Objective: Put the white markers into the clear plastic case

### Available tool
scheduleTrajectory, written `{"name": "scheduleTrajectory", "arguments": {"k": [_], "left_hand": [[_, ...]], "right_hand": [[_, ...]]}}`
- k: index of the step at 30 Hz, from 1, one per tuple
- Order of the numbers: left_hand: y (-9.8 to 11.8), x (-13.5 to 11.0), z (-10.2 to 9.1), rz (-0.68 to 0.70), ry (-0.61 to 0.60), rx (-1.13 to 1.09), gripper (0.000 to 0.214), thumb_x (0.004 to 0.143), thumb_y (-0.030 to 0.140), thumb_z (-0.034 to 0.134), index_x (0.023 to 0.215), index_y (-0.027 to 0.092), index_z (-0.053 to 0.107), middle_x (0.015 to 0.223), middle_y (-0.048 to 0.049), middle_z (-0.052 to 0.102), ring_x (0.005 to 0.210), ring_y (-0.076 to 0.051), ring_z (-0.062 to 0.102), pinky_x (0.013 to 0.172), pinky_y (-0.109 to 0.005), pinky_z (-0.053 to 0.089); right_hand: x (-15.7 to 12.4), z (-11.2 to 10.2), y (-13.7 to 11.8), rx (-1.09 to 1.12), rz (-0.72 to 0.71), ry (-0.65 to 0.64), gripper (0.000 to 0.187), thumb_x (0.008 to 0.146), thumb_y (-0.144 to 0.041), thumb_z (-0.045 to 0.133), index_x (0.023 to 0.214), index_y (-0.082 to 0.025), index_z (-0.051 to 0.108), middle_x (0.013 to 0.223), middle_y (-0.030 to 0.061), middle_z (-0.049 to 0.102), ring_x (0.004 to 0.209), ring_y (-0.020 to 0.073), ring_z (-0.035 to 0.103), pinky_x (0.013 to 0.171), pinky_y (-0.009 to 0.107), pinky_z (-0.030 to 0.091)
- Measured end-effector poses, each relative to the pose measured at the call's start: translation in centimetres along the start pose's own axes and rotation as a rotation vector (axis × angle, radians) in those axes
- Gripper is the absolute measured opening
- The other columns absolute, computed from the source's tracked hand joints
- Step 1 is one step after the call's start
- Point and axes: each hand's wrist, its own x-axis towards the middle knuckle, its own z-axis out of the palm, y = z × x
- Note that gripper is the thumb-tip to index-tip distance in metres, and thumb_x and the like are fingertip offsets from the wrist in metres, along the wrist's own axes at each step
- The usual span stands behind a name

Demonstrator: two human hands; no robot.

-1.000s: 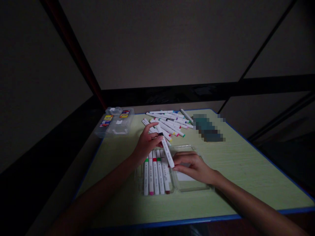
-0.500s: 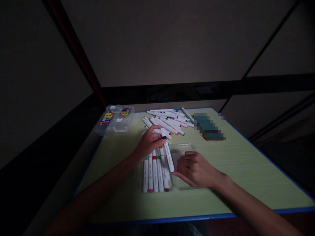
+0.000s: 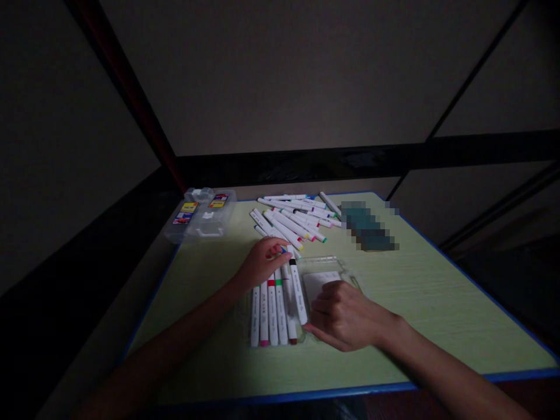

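Observation:
A white marker with a black band slants over the right side of a row of markers. Its upper end is pinched between the thumb and fingers of my left hand. At the lower end, my right hand has its fingers curled in, with a fingertip against the marker; part of its grip is hidden. Several white markers lie side by side in one half of an open clear plastic case, showing green, red and pink marks. A white paper insert shows in the other half, partly behind my right hand.
A loose heap of white markers with coloured ends lies toward the back of the light green table. Another clear case with colourful labels sits at the back left. A blurred, dark teal flat object lies at the right.
The black-banded marker has come down and toward me, nearer the row in the case. Both hands have moved with it, the right one lower.

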Motion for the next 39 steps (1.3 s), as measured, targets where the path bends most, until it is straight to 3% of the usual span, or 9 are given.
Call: {"name": "scheduleTrajectory", "arguments": {"k": [3,9,17,23,39], "left_hand": [[-0.2,0.1,0.0,0.044,-0.005,0.062,0.016,0.071,0.022,0.054,0.08,0.013,0.065,0.077,-0.0043,0.057,0.074,-0.014,0.052,0.065,-0.025,0.041],[-0.4,0.1,0.0,0.039,-0.017,0.211,0.019,0.073,0.021,0.052,0.061,0.013,0.065,0.065,-0.0023,0.054,0.065,-0.013,0.051,0.06,-0.023,0.039],[-1.3,-0.2,0.4,0.02,0.004,0.253,0.009,0.067,0.022,0.061,0.068,0.017,0.069,0.071,-0.0021,0.057,0.07,-0.013,0.054,0.063,-0.023,0.041],[-1.5,-0.1,0.4,0.007,0.025,0.282,0.008,0.064,0.021,0.064,0.068,0.017,0.07,0.07,-0.0023,0.057,0.07,-0.014,0.054,0.064,-0.024,0.042],[-1.8,0.3,0.7,0.019,-0.074,0.287,0.012,0.064,0.023,0.063,0.071,0.016,0.071,0.066,-0.0024,0.058,0.062,-0.012,0.051,0.058,-0.022,0.04]], "right_hand": [[0.0,0.1,-0.2,0.031,-0.034,-0.026,0.039,0.086,-0.028,0.039,0.053,-0.016,0.053,0.046,0.0015,0.053,0.04,0.0099,0.04,0.049,0.032,0.015],[0.1,0.7,-0.6,0.079,-0.084,-0.051,0.04,0.087,-0.027,0.036,0.052,-0.016,0.053,0.044,0.0016,0.052,0.039,0.0102,0.041,0.048,0.032,0.016],[0.0,1.0,-0.5,0.124,-0.096,-0.004,0.044,0.089,-0.027,0.033,0.051,-0.016,0.052,0.042,0.0003,0.05,0.037,0.0087,0.037,0.047,0.032,0.015],[0.1,1.1,-0.5,0.098,-0.075,-0.09,0.04,0.087,-0.028,0.037,0.054,-0.016,0.056,0.046,0.0021,0.056,0.039,0.01,0.042,0.047,0.032,0.014],[0.2,0.5,-0.4,0.115,-0.07,-0.183,0.032,0.079,-0.03,0.047,0.052,-0.016,0.057,0.049,0.001,0.057,0.041,0.0093,0.041,0.047,0.03,0.014]]}}
